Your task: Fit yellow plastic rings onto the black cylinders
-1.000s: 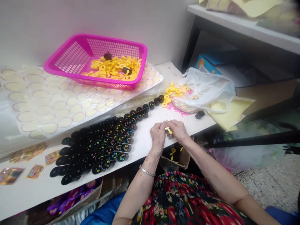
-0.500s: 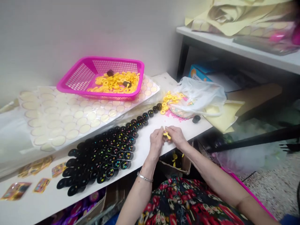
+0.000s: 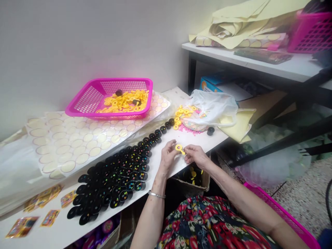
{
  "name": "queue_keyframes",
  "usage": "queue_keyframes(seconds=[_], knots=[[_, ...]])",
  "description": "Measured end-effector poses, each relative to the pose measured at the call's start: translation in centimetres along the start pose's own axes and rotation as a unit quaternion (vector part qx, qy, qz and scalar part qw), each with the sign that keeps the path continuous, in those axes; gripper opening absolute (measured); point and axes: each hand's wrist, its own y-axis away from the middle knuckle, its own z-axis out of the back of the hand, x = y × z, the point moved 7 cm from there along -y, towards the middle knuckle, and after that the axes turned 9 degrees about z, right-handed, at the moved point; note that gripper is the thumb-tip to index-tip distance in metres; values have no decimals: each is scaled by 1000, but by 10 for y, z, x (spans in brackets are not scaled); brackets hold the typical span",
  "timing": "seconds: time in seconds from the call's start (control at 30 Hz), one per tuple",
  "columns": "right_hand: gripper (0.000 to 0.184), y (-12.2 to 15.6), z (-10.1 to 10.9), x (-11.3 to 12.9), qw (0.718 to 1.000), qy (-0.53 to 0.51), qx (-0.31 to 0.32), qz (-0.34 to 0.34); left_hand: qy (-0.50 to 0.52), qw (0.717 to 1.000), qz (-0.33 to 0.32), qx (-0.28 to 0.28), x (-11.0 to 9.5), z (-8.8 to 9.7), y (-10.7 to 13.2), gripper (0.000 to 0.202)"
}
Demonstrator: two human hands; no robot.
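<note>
White table [image 3: 199, 138] lay under the fingers, with a block of black discs [image 3: 116, 176] just left of them. We judged a light pinch might let the piece slip off the near edge. Left hand [image 3: 167, 157] and right hand [image 3: 195, 155] met with wrists low and fingertips closed on a yellow ring [image 3: 178, 148] held between them.

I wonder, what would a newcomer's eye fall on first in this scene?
Probably the bright pink basket of yellow rings at the back of the white table. Next, the dense block of black discs left of the hands, and the small yellow ring pinched by the right hand with the left hand touching it.
</note>
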Motion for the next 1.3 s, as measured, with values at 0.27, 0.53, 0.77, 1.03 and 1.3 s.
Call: queue_keyframes(seconds=[0.27,0.53,0.77,1.03,1.3], knots=[[30,-19,-10,9,994,105,-26,8,-3,999,43,-5,10,-5,-13,40],[24,-28,-12,13,984,175,-43,4,64,994,70,-59,22,-9,-11,36],[28,-24,-9,11,996,87,-25,17,72,993,42,85,-2,-15,5,33],[14,0,2,3,999,-18,-29,-3,-50,991,-5,123,-8,-19,14,31],[38,31,8,18,989,64,45,126,-123,987,-91,52,-4,-27,28,21]])
